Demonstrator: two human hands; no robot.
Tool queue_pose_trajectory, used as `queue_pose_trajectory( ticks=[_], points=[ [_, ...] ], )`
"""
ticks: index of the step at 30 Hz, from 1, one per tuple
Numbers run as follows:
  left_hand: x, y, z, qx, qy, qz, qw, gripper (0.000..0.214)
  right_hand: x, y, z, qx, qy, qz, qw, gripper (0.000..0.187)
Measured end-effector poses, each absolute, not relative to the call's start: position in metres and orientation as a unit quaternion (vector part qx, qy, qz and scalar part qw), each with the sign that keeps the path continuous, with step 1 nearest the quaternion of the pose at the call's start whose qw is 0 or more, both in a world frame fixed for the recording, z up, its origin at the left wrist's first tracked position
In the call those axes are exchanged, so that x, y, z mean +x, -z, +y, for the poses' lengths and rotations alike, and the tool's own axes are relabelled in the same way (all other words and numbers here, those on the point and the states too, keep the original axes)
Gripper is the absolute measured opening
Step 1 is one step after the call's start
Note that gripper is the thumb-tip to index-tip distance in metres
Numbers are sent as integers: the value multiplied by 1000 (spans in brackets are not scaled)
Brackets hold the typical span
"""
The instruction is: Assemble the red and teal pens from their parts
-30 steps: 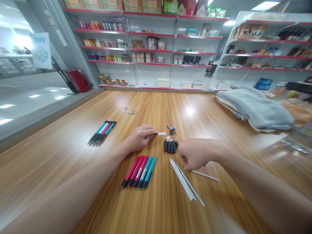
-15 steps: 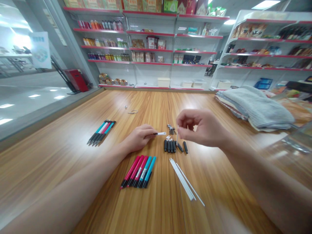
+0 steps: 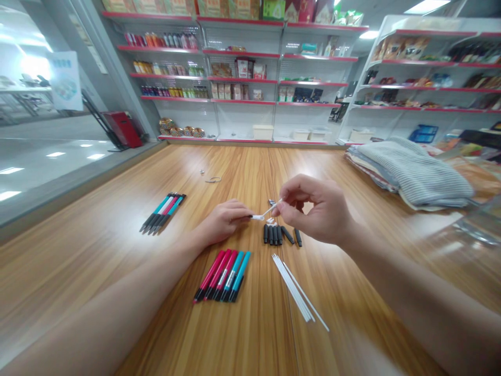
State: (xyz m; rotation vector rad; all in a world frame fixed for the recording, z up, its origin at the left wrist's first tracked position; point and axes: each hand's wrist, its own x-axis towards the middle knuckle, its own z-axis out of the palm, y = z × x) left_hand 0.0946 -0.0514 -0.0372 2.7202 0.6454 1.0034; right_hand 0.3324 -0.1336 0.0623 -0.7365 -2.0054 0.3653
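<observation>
My left hand point(image 3: 227, 220) is closed around a white pen barrel point(image 3: 257, 217), whose open end points right. Between the thumb and fingers of my right hand point(image 3: 313, 209) is a thin white pen refill point(image 3: 271, 209), its lower tip at the barrel's mouth. Whether the tip is inside, I cannot tell. Just below lie several black pen grips point(image 3: 273, 235), with small white pieces point(image 3: 270, 222) above them. Small metal parts point(image 3: 271, 202) are partly hidden behind my right hand. Nearer me are several pink and blue pen barrels point(image 3: 223, 275) and a bundle of white refills point(image 3: 294, 290).
Several whole pens point(image 3: 162, 213) lie in a row at the left of the wooden table point(image 3: 117, 277). Farther back is a thin loop point(image 3: 213, 179). Folded cloths point(image 3: 410, 172) are stacked at the right, near a clear container point(image 3: 479, 224). Stocked shelves point(image 3: 242, 102) stand beyond.
My right hand has moved slightly left, and the refill has gone from hanging upright to slanting toward the barrel's open end. My left hand is almost still.
</observation>
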Motion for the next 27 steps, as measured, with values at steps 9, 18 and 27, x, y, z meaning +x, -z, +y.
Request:
queue_pose_trajectory(
  ticks=[9, 18, 27],
  points=[
    [93, 38, -50, 908, -365, 188, 80, 27, 328, -56, -136, -226, -29, -864, 449, 4],
    [95, 32, -54, 907, -366, 195, 74, 26, 331, -46, -132, -188, 84, -902, 379, 6],
    [94, 33, -53, 909, -362, 193, 74, 28, 331, -42, -131, -200, 125, -905, 355, 6]
  ],
)
